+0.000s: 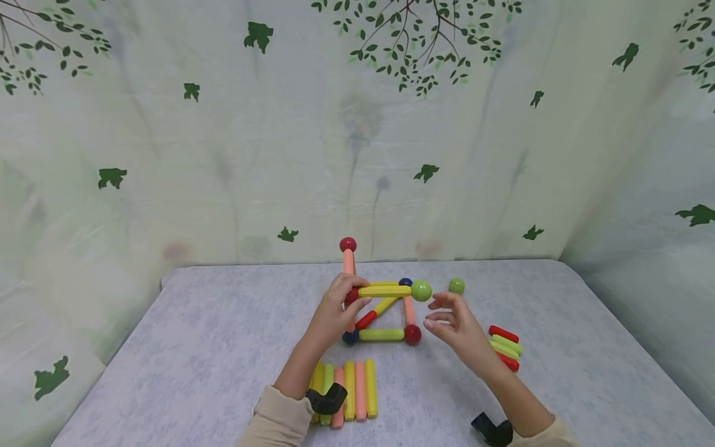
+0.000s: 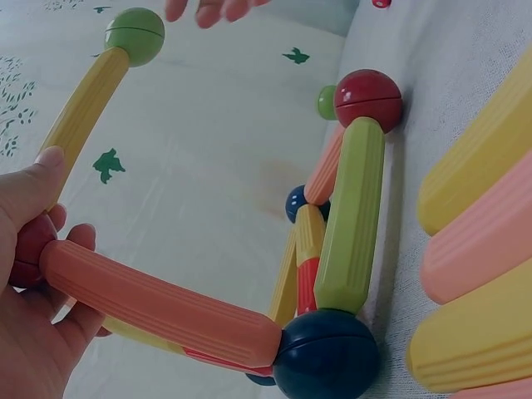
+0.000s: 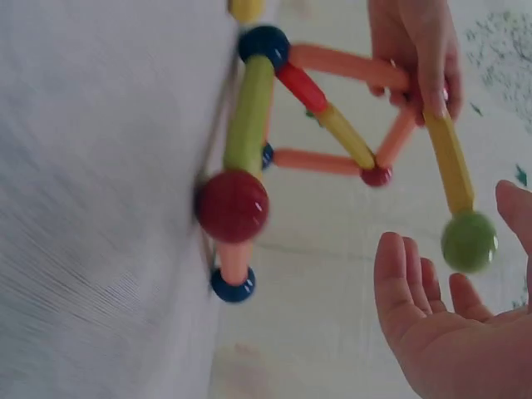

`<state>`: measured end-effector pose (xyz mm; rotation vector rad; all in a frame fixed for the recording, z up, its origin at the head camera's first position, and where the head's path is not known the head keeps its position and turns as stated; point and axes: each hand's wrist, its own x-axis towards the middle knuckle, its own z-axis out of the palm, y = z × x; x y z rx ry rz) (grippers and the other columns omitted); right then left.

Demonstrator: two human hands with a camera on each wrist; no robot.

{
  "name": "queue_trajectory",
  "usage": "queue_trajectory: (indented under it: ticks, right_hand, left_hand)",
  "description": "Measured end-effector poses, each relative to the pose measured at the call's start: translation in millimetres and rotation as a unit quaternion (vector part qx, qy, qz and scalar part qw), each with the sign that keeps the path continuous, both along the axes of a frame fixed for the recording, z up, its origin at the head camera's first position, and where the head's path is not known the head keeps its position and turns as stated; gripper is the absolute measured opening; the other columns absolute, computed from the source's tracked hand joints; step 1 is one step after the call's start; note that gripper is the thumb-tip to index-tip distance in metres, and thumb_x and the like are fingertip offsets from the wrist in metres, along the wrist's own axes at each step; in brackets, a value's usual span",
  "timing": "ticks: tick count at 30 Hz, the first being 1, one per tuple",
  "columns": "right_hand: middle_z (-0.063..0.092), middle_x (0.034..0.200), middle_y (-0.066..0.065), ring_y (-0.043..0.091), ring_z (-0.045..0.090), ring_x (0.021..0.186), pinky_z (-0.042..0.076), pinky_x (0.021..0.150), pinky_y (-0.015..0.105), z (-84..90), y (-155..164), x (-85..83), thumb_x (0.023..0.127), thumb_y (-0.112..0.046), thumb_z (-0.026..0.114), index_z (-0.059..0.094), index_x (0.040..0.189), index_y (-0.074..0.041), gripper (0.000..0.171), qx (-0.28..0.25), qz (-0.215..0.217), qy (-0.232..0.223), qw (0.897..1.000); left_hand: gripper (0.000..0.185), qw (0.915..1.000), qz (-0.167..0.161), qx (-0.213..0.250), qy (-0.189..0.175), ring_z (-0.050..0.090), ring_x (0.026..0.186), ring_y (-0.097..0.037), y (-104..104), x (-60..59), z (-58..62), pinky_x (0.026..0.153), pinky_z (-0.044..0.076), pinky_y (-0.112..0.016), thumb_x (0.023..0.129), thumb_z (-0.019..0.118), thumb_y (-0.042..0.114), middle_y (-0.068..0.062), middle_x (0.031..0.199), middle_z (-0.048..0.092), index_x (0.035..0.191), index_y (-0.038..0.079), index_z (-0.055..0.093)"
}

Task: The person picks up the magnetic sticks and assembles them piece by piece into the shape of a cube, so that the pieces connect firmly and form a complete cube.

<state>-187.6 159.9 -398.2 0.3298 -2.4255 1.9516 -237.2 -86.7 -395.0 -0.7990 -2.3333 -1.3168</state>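
Observation:
A frame of magnetic rods and balls stands on the table. Its front base has a light green rod between a dark blue ball and a red ball. My left hand grips the upper corner at another red ball, thumb against a yellow rod. That rod juts out to the right and ends in a green ball. A pink rod links the held corner to the blue ball below. Just right of the green ball, my right hand has its fingers loosely bent, holding nothing.
Yellow, green and pink rods lie in a row near the front, partly under the left forearm. Short red and green rods are grouped at the right. A loose green ball sits toward the back. A leaf-patterned curtain hangs behind the table.

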Motion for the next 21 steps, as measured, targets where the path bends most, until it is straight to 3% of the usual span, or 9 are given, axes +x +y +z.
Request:
queue_trajectory:
  ticks: [5,9,12,15,18,21]
  right_hand:
    - [0.044,0.114,0.018,0.025,0.052,0.096,0.048,0.077,0.030,-17.6,-17,11.3,0.083,-0.019,0.065,0.036,0.125,-0.006,0.053,0.047,0.082,-0.035,0.995]
    - [0.047,0.108,0.013,0.021,0.054,0.089,0.047,0.072,0.029,-35.9,-35,10.8,0.084,-0.023,0.065,0.037,0.128,-0.006,0.055,0.093,0.159,-0.045,0.982]
    - [0.050,0.101,0.006,0.016,0.053,0.084,0.046,0.067,0.026,-48.0,-46,11.0,0.083,-0.027,0.065,0.039,0.129,-0.009,0.056,0.129,0.194,-0.046,0.971]
    - [0.051,0.094,0.000,0.012,0.049,0.076,0.042,0.061,0.024,-55.7,-55,13.7,0.081,-0.035,0.066,0.041,0.130,-0.010,0.061,0.174,0.209,-0.032,0.962]
    - [0.049,0.083,-0.005,0.008,0.044,0.068,0.036,0.061,0.025,-57.8,-63,16.8,0.078,-0.043,0.066,0.043,0.130,-0.010,0.066,0.243,0.203,0.011,0.948]
    - [0.048,0.074,-0.009,0.007,0.041,0.060,0.030,0.058,0.027,-55.7,-69,20.1,0.076,-0.038,0.066,0.046,0.128,-0.012,0.062,0.302,0.182,0.024,0.936]
  left_hand:
    - [0.027,1.0000,0.003,-0.001,-0.004,0.045,0.083,-0.011,0,0.5,0.6,0.064,0.045,-0.022,0.080,0.067,0.006,-0.001,0.101,0.050,0.106,0.009,0.057]
    - [0.027,1.0000,0.007,-0.004,0.002,0.044,0.080,-0.010,-1,0.6,0.8,0.061,0.044,-0.022,0.081,0.066,0.008,-0.003,0.100,0.050,0.106,0.011,0.057]
    - [0.026,0.9999,0.005,-0.007,0.009,0.044,0.080,-0.011,-1,0.1,-0.2,0.060,0.043,-0.022,0.081,0.066,0.010,-0.003,0.100,0.051,0.106,0.011,0.057]
    - [0.026,0.9998,0.001,-0.010,0.015,0.044,0.080,-0.011,-1,-0.8,-2.0,0.060,0.043,-0.021,0.081,0.066,0.010,-0.003,0.100,0.051,0.105,0.010,0.057]
    - [0.025,0.9998,0.002,-0.010,0.018,0.044,0.079,-0.011,-1,-1.2,-2.8,0.060,0.042,-0.021,0.082,0.066,0.010,-0.004,0.101,0.051,0.105,0.010,0.057]
    - [0.025,0.9998,0.006,-0.009,0.016,0.044,0.077,-0.011,-1,-1.1,-2.7,0.058,0.042,-0.021,0.082,0.065,0.012,-0.004,0.101,0.051,0.106,0.011,0.057]
